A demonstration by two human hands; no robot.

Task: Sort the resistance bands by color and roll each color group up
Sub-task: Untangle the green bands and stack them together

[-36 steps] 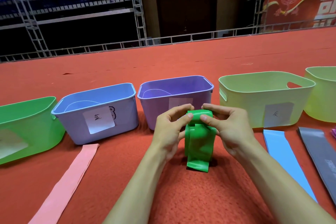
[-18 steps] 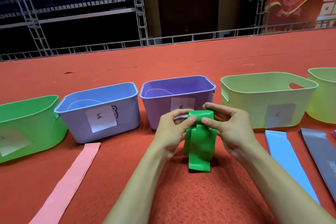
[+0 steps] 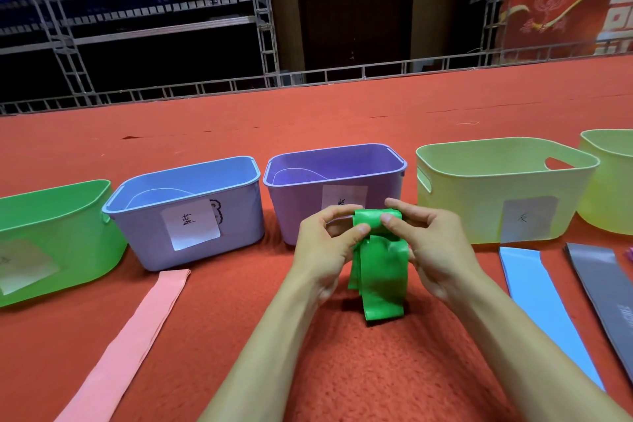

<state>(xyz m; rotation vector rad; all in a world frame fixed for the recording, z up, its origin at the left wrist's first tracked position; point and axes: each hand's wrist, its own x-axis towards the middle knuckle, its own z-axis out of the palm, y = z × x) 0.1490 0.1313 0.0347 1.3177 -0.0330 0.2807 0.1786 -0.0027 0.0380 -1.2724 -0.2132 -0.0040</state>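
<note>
- A red carpet (image 3: 342,370) covered the floor, and two bare forearms reached forward over it from the near edge.
- A pink resistance band (image 3: 130,346) lay flat on the carpet at the left, running from the near left corner up to just in front of the blue bin.
- At the right, a light blue band (image 3: 541,312) and a dark grey band (image 3: 603,291) lay flat side by side, close but apart.
- The green resistance band (image 3: 380,271) was held in the middle, above the carpet. Its top was wound into a small roll and its loose, folded tail hung down toward the carpet.
- The left hand (image 3: 322,250) pinched the left end of the roll between thumb and fingers.
- The right hand (image 3: 435,250) pinched the right end in the same way, its fingers curled over the top.
- Behind the hands stood a row of open bins with paper labels: a green bin (image 3: 78,233), a blue bin (image 3: 144,236), a purple bin (image 3: 298,209) and a pale yellow-green bin (image 3: 472,202). Another pale bin (image 3: 609,195) was cut off at the right edge.
- A metal railing (image 3: 308,79) edged the far side of the carpet, with a dark door (image 3: 356,17) beyond it.
</note>
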